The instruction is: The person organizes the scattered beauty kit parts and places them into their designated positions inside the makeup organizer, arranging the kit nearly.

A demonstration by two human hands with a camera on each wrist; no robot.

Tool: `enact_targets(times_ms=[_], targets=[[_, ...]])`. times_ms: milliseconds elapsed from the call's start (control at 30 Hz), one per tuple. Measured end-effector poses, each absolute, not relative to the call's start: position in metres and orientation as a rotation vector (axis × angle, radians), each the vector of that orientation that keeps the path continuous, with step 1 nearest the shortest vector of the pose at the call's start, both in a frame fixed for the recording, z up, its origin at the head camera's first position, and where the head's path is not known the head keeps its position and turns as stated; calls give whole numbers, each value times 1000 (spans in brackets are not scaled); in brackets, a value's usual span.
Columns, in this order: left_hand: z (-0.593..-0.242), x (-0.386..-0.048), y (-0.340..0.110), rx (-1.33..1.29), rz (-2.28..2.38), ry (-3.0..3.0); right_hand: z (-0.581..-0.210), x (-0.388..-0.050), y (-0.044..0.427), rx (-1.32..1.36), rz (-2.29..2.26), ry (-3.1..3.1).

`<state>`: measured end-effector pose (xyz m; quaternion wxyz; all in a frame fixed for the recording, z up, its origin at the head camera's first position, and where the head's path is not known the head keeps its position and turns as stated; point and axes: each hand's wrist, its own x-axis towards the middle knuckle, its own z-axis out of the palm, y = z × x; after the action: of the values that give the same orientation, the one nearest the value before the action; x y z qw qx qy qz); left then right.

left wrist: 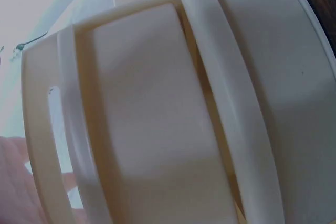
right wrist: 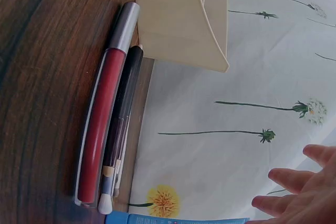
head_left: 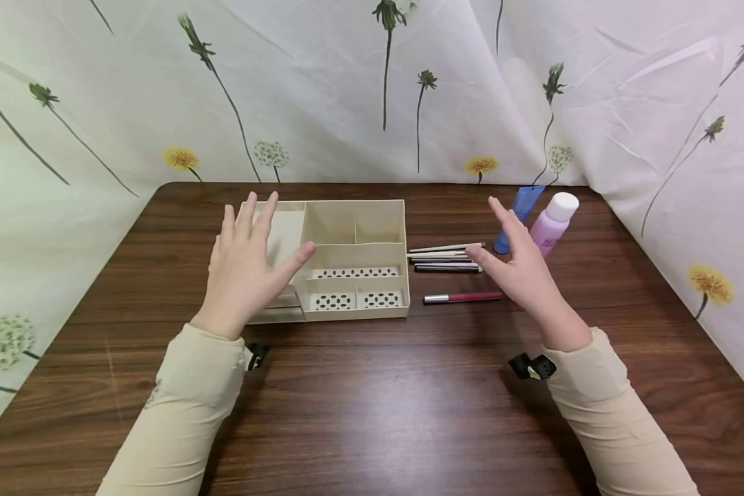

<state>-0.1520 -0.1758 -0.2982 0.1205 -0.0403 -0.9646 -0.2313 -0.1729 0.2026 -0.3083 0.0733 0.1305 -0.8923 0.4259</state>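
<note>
In the head view a cream desktop organizer (head_left: pixel 355 256) has open compartments, two with black-spotted white bottoms. My left hand (head_left: pixel 242 265) is in front of its left part, fingers spread and holding nothing; whether it touches cannot be told. The left wrist view shows the organizer's drawer fronts (left wrist: pixel 152 103) up close. My right hand (head_left: pixel 523 282) is raised to the right, fingers extended, holding nothing. Nearest to it are a red lip gloss tube (right wrist: pixel 102 124) with a silver cap, several makeup brushes (head_left: pixel 446 262), a blue squeeze tube (head_left: pixel 523 210) and a pink bottle (head_left: pixel 550 227) with a white cap.
All these things stand or lie on a dark wood-grain table (head_left: pixel 372 406). A white cloth (head_left: pixel 322 89) printed with dandelions hangs behind and along the sides. Small black cameras (head_left: pixel 532 366) are strapped at both wrists.
</note>
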Motion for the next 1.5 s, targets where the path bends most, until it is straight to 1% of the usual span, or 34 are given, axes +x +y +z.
enact_targets(times_ms=[233, 467, 700, 1000, 1167, 1500], targets=[[-298, -151, -182, -78, -803, -2764, -311, -168, 209, 323, 1552, -2497], [-296, -151, -191, -9, -874, -2700, -312, -166, 216, 266, 1687, -2398], [-298, -153, -206, 75, -956, -2701, -317, -166, 227, 205, 1628, -2411], [-309, -159, -215, 18, -1235, -2510, -329, -164, 246, 165, 1554, -2437], [-314, -162, -220, 57, -1330, -2413, -336, -164, 252, 157, 1540, -2482], [-320, -168, -229, 158, -1444, -2387, -341, -162, 262, -41, 1379, -2753]])
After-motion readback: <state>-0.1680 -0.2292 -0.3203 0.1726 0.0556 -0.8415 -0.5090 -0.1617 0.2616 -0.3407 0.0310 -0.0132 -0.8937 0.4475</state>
